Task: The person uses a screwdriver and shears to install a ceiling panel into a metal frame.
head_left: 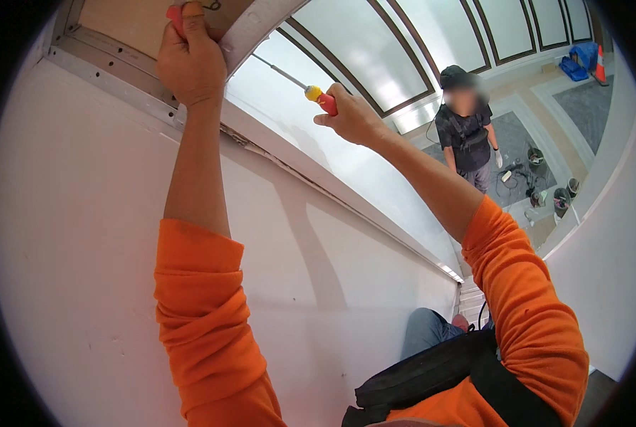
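High up at the left, my left hand (193, 67) is closed around a red-handled tool (175, 20), whose working end is out of view. Beside its fingers a small dark metal loop (213, 5) shows at the picture's top edge. This hand is against the perforated metal frame (118, 62) that borders a brown board (122, 25). To the right, my right hand (353, 117) grips a screwdriver (312, 93) with a red and yellow handle. Its long thin shaft points up and left toward the frame's edge, and its tip is close to that edge.
A white wall panel (104, 213) fills the left, ending in a long slanting ledge (346, 196) with a rough, chipped edge. Well below, a person in black (467, 132) stands near several buckets (561, 199) and cables. An orange cone (601, 67) and blue bags (579, 60) lie farther off.
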Demonstrator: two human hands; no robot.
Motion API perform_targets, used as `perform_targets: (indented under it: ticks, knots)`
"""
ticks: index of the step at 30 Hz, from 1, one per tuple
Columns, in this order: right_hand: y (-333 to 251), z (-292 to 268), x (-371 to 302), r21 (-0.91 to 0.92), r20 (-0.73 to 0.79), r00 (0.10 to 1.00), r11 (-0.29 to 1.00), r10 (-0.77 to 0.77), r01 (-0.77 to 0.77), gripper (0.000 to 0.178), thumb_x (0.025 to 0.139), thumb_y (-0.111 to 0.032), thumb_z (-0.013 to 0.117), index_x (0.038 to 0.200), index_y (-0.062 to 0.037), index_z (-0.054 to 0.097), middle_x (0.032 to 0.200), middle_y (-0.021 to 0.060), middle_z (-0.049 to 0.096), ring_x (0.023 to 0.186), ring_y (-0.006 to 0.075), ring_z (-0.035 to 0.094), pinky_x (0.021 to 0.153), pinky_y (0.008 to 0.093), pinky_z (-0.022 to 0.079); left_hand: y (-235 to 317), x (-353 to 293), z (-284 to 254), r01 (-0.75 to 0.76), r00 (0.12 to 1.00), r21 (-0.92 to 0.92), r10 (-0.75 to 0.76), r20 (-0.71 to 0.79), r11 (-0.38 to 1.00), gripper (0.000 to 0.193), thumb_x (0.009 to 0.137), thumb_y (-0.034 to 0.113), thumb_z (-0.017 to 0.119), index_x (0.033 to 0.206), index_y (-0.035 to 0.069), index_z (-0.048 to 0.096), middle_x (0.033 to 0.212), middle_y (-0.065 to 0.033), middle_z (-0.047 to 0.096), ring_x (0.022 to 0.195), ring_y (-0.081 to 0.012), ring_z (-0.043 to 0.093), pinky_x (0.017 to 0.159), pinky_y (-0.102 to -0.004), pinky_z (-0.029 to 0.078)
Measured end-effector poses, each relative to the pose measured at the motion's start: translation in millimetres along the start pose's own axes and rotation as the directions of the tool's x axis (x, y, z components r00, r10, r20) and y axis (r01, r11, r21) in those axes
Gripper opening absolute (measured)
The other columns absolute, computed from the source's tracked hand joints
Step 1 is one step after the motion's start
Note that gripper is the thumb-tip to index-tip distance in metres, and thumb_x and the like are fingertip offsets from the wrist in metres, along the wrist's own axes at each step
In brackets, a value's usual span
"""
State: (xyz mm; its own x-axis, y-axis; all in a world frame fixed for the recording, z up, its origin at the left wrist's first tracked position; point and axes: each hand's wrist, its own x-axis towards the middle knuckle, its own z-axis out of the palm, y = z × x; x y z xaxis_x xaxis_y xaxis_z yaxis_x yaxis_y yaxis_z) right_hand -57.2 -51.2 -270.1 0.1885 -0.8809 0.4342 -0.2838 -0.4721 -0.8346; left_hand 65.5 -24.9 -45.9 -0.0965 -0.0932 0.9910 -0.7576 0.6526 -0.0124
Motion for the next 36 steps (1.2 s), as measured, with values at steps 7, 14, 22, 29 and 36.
perform_targets:
  ticks: [7,14,22,29,36]
  knots:
    - [13,-11,1,0.119,0.148,0.987,0.992,-0.061,0.043,0.034,0.095,-0.017,0.066,0.124,-0.0042,0.053,0.108,0.0139,0.062,0.094,0.0259,0.061,0.082,0.0388,0.050,16,-3,2,0.053,0.998,0.090,-0.054,0.015,0.995,0.048,0.100,0.045,0.055,0.091,0.002,0.074,0.076,-0.0064,0.072,0.073,-0.0195,0.066,0.071,-0.0331,0.049]
    - [3,-5,-1,0.180,0.063,0.998,0.983,0.008,-0.019,0.042,0.095,-0.023,0.069,0.128,-0.0040,0.052,0.105,0.0139,0.062,0.094,0.0235,0.060,0.082,0.0391,0.050,21,1,-4,0.009,1.000,0.083,-0.011,0.016,0.996,0.048,0.101,0.045,0.053,0.092,0.002,0.071,0.075,-0.0041,0.066,0.069,-0.0162,0.060,0.065,-0.0316,0.045]
    - [-6,-7,-10,-0.084,-0.014,0.995,0.992,-0.095,0.093,0.046,0.093,-0.023,0.073,0.129,-0.0034,0.052,0.104,0.0156,0.068,0.088,0.0247,0.067,0.074,0.0384,0.056,25,3,-2,0.058,0.997,-0.214,-0.047,0.057,0.975,0.046,0.102,0.047,0.058,0.088,0.004,0.065,0.065,0.0043,0.048,0.060,-0.0080,0.045,0.053,-0.0267,0.036]
    - [15,-18,0,0.265,0.231,0.965,0.962,-0.126,0.062,0.037,0.094,-0.019,0.071,0.123,-0.0024,0.055,0.105,0.0153,0.067,0.096,0.0241,0.066,0.075,0.0386,0.054,25,2,1,0.021,0.999,-0.132,-0.015,0.051,0.991,0.044,0.102,0.045,0.056,0.085,0.006,0.067,0.070,0.0008,0.057,0.064,-0.0118,0.053,0.059,-0.0291,0.041]
    - [-3,-15,-13,0.002,-0.069,0.995,0.998,-0.066,0.067,0.042,0.091,-0.022,0.076,0.121,-0.0030,0.056,0.104,0.0170,0.067,0.089,0.0262,0.067,0.077,0.0393,0.054,18,5,-7,0.002,0.999,0.087,-0.005,0.038,0.996,0.046,0.100,0.044,0.053,0.090,0.004,0.073,0.080,-0.0075,0.074,0.074,-0.0217,0.067,0.070,-0.0345,0.049]
